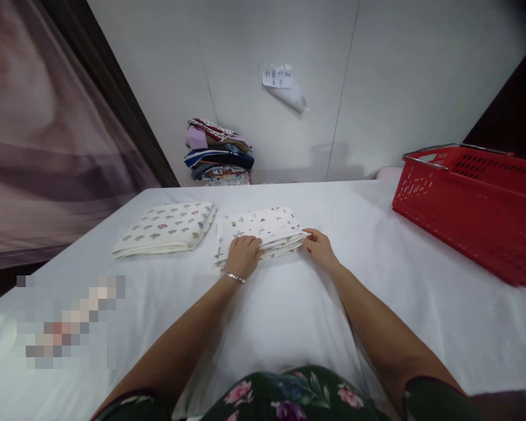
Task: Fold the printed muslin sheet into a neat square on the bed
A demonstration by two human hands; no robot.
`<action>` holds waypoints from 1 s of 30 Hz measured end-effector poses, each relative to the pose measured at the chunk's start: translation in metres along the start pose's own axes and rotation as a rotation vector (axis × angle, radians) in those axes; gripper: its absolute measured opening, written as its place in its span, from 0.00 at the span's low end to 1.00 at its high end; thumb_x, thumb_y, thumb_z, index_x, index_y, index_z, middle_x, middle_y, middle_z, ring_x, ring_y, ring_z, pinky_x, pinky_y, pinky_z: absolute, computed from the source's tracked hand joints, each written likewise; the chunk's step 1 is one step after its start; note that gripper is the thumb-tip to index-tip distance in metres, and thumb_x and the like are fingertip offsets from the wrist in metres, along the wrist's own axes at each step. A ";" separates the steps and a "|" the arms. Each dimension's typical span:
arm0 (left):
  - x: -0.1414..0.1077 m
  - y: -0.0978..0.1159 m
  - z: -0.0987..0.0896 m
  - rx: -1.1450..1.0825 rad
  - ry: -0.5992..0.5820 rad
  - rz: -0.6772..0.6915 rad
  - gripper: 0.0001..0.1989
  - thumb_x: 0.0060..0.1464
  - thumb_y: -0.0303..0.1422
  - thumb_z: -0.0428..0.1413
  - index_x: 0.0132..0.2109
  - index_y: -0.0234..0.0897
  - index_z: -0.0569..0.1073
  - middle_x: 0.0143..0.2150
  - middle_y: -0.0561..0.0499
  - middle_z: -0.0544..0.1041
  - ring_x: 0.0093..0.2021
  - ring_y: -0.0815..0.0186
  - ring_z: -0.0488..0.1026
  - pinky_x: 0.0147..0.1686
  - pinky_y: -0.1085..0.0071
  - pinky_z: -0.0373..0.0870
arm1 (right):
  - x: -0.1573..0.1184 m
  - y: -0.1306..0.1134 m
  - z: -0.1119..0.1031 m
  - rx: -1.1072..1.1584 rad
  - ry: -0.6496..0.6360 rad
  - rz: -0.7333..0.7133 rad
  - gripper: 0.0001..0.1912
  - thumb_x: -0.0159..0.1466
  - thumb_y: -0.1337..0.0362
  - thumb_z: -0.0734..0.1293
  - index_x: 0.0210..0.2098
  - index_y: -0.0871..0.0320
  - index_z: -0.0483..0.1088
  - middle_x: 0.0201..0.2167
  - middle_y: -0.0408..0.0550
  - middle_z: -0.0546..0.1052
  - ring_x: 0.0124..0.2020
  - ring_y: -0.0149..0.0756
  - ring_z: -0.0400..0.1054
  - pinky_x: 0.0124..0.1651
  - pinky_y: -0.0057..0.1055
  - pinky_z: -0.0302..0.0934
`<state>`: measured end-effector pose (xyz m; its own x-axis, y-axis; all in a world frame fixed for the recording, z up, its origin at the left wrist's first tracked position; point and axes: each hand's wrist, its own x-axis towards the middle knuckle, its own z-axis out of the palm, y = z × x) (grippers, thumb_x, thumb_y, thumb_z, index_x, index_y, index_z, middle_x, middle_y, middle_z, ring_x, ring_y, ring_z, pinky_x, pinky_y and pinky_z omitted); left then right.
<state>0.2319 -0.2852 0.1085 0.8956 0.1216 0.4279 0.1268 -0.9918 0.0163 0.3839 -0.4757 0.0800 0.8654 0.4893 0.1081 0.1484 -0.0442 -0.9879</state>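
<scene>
A white cloth with small printed figures (263, 222) lies folded in layers on the white-covered table (289, 316). My left hand (244, 255) grips its near edge, the fingers bent over the top layer and the thumb at the fold. At the near right corner, my right hand (319, 247) pinches the layered edge between thumb and fingers. To the left, apart from both hands, rests a second folded white cloth (169, 228) printed with grey mushroom-like shapes and a few red and blue ones.
A red perforated plastic basket (469, 216) with metal handles stands at the right. Behind the table's far edge is a stack of folded fabrics (219, 152) against the wall. A curtain (48, 134) hangs at the left. One patch on the left of the table is pixelated.
</scene>
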 end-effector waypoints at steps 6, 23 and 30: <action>-0.006 -0.009 0.009 -0.039 0.051 0.097 0.12 0.56 0.25 0.44 0.38 0.37 0.72 0.49 0.44 0.71 0.50 0.60 0.64 0.47 0.60 0.61 | 0.004 0.004 0.002 0.031 0.011 0.017 0.19 0.50 0.59 0.66 0.40 0.59 0.69 0.16 0.35 0.63 0.17 0.26 0.57 0.21 0.25 0.51; 0.001 0.009 0.019 -0.023 -0.008 0.058 0.11 0.56 0.34 0.49 0.34 0.40 0.76 0.60 0.47 0.63 0.61 0.56 0.54 0.58 0.51 0.47 | 0.004 0.009 0.000 0.043 0.003 0.044 0.19 0.49 0.60 0.66 0.40 0.59 0.69 0.18 0.36 0.63 0.18 0.26 0.57 0.22 0.25 0.51; -0.006 -0.003 0.018 -0.143 -0.018 0.119 0.10 0.55 0.32 0.49 0.33 0.43 0.75 0.59 0.51 0.64 0.62 0.58 0.53 0.59 0.52 0.47 | 0.001 0.014 -0.002 -0.091 -0.052 0.040 0.17 0.49 0.61 0.65 0.39 0.57 0.70 0.21 0.37 0.66 0.21 0.26 0.58 0.25 0.25 0.53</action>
<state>0.2334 -0.2818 0.0893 0.9081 0.0022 0.4186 -0.0415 -0.9946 0.0953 0.3879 -0.4772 0.0666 0.8459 0.5299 0.0610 0.1595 -0.1421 -0.9769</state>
